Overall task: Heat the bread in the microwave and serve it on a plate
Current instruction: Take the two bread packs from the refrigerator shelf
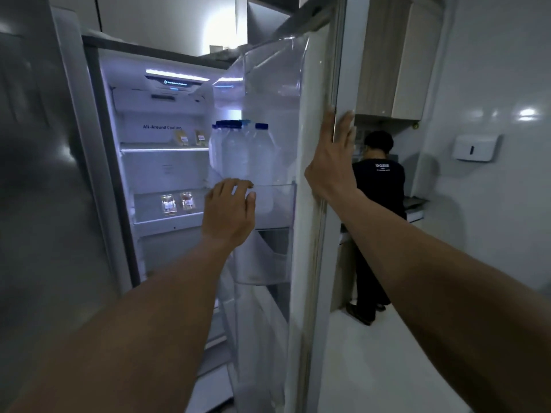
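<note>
The fridge stands with its right door [316, 84] swung open. Two small wrapped packets [177, 202], possibly bread, lie on a lit middle shelf, and two more packets [192, 138] sit on the shelf above. My left hand [228, 213] reaches into the opening with fingers loosely bent. It holds nothing and hovers by the rim of the door bin [277, 204], to the right of the lower packets. My right hand [332, 156] lies flat, fingers straight and pointing up, against the outer edge of the open door.
Several clear water bottles [238, 153] with blue caps fill the door bin. The closed left fridge door [38, 174] is at my left. A person in black [377, 204] stands at a counter behind the open door. A white dispenser [475, 148] hangs on the right wall.
</note>
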{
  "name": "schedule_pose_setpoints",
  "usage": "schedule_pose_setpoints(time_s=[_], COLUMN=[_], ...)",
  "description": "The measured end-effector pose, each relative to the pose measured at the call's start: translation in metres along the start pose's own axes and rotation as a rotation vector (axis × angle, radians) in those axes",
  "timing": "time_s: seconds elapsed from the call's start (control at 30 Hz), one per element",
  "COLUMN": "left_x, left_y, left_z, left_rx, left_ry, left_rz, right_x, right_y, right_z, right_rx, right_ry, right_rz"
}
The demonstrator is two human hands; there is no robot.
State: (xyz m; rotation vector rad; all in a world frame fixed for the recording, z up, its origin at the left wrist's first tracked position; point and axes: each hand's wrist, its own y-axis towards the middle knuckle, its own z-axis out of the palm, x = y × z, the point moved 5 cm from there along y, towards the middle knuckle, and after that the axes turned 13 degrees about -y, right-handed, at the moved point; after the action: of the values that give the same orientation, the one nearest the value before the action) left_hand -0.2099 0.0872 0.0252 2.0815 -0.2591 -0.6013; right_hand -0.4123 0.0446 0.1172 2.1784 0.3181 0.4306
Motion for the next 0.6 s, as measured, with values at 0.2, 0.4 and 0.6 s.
schedule_pose_setpoints(time_s=[0.2,0.4,0.6], left_x=[-0.013,-0.028,-0.026], left_y=[0.004,0.017,0.022], left_z=[0.032,0.065,0.101], left_rx=[0.033,0.076,0.176], left_ry=[-0.103,-0.201,-0.24], left_rz=[0.062,0.062,0.003], right_x=[-0.037,-0.068,-0.091], right_y=[-0.01,-0.015,-0.024], right_z=[0.012,0.032,0.054], right_rx=[0.059,0.053,0.154], right_ry=[-0.131,-0.21,-0.144], right_rz=[0.063,0.086,0.113])
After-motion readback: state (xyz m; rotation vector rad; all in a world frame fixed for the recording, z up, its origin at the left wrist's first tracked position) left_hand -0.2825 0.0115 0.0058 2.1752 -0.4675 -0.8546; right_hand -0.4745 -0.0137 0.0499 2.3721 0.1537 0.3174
